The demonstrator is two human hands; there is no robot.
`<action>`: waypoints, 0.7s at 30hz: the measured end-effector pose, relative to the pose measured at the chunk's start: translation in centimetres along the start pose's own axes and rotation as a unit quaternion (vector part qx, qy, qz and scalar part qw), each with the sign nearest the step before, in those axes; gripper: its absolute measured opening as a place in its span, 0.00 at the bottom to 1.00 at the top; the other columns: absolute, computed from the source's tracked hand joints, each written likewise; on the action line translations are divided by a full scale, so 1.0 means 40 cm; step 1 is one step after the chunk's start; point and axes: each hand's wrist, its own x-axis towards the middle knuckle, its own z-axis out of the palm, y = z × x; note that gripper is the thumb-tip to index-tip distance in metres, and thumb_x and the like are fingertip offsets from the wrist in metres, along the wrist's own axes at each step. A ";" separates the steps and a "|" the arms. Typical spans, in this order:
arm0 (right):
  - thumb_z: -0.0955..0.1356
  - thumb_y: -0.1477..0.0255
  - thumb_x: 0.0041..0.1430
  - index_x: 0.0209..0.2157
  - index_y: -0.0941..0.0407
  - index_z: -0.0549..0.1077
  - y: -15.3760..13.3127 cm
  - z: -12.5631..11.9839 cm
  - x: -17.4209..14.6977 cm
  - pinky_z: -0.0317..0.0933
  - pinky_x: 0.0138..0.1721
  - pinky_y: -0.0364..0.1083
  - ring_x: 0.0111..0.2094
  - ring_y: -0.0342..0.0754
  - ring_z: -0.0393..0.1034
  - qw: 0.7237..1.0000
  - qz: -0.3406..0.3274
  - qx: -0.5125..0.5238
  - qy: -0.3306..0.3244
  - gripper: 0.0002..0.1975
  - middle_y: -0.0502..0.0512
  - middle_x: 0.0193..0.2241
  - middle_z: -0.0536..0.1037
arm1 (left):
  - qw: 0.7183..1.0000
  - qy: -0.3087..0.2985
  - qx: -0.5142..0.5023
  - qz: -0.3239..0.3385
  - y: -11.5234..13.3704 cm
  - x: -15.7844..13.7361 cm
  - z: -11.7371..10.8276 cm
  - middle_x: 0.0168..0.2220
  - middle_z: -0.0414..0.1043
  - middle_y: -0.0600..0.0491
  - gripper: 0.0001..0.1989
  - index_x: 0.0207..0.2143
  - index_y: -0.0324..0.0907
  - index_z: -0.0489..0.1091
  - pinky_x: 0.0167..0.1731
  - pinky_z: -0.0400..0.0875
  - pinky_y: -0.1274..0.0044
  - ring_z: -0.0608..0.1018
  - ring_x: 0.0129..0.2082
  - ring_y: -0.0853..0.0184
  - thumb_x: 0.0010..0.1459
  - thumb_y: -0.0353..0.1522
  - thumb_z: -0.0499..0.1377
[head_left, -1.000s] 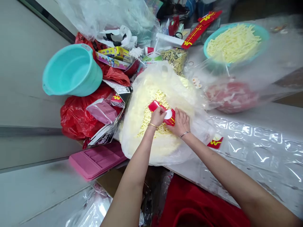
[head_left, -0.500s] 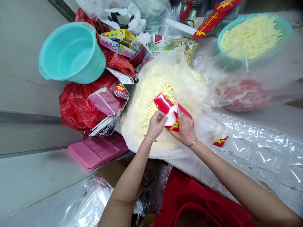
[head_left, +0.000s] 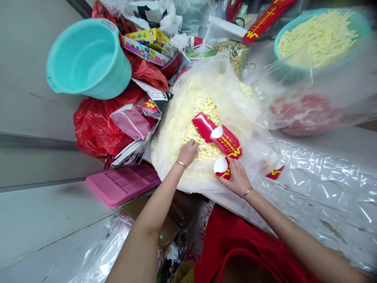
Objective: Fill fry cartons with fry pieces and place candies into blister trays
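Yellow "W" on red cartons [head_left: 225, 140], red strip [head_left: 265, 19]

Carton stack [head_left: 220, 137] on fries [head_left: 203, 147], in bag [head_left: 235, 98]

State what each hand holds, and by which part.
Right hand holds one small red carton by its lower end. Left hand grips pale yellow strips; exact hold hidden.

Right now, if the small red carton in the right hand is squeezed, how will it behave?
The red carton looks like thin printed card, so it probably bends or creases easily. It sits lightly in the right hand, so it seems very light. The stack of cartons lies flat on the pale sticks, so it likely flattens again.
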 end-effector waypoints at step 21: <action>0.67 0.68 0.53 0.59 0.61 0.53 -0.091 0.028 0.114 0.60 0.48 0.59 0.47 0.61 0.59 0.998 -0.063 -0.025 0.014 0.34 0.66 0.48 0.65 | 0.938 0.032 -0.332 -0.098 0.140 -0.082 -0.070 0.25 0.67 0.55 0.05 0.24 0.40 0.68 0.28 0.63 0.80 0.68 0.27 0.71 0.50 0.32 0.59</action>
